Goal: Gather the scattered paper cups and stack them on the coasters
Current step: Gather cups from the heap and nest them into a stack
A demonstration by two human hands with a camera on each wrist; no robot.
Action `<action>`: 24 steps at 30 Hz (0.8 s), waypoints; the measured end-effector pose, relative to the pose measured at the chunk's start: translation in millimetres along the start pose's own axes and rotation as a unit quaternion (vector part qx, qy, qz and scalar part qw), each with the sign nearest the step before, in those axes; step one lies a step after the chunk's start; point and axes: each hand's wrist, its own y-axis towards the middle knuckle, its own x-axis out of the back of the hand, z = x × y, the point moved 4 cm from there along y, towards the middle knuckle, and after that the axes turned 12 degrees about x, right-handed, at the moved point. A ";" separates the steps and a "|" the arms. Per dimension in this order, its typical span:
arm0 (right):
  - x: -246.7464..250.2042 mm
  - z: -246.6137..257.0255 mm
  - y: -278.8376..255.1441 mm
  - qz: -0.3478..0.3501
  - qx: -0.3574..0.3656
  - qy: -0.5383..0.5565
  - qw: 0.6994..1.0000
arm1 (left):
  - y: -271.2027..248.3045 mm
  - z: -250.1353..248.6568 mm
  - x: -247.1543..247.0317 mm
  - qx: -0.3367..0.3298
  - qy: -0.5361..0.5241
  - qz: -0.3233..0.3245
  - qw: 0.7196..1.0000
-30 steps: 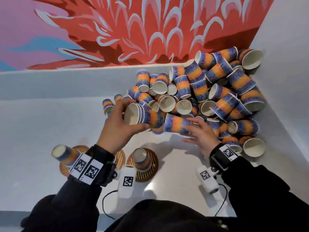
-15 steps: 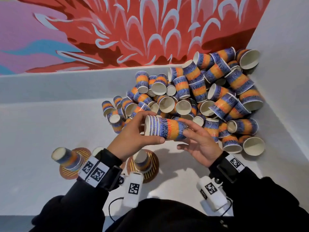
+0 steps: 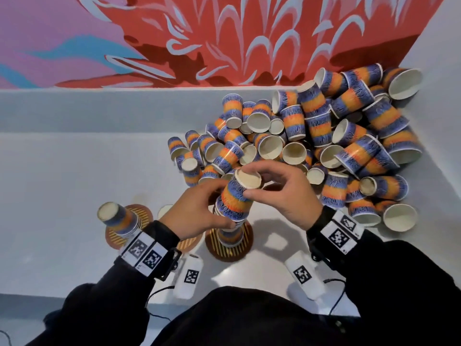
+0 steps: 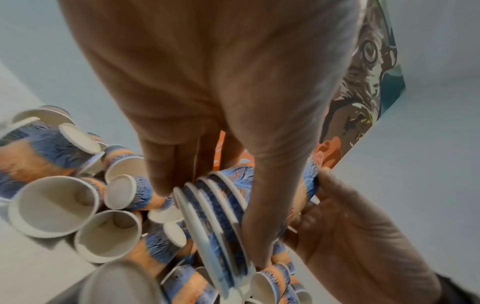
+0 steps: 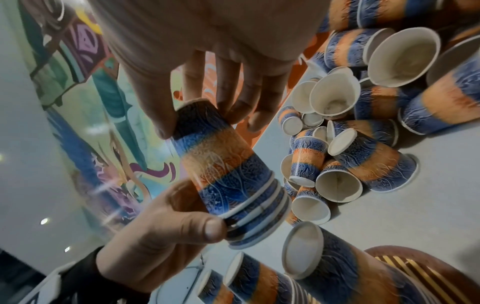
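I hold a nested stack of blue-and-orange paper cups (image 3: 235, 197) upside down, tilted, just above the right coaster (image 3: 245, 248) and the shorter cup stack (image 3: 229, 237) standing on it. My left hand (image 3: 217, 208) grips the stack's rim end (image 4: 215, 216). My right hand (image 3: 252, 183) pinches its white base end (image 5: 197, 121). The left coaster (image 3: 142, 213) carries another upside-down stack (image 3: 119, 217). A middle coaster (image 3: 189, 243) is mostly hidden behind my left wrist. The loose cup pile (image 3: 324, 146) fills the back right corner.
A white wall (image 3: 439, 101) bounds the pile on the right and a raised white ledge (image 3: 99, 108) runs along the back under a red mural. White tagged camera units (image 3: 189, 277) with cables lie near the front edge of the white table (image 3: 62, 176).
The held stack has swung from lying sideways to base-up and has come down toward me, over the right coaster's stack. My right hand has shifted from under it to its base end.
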 end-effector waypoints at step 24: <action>90.4 -81.7 -80.2 -0.162 -0.165 -0.333 0.914 | 28.4 -59.3 -37.4 -0.141 -0.006 -0.080 0.987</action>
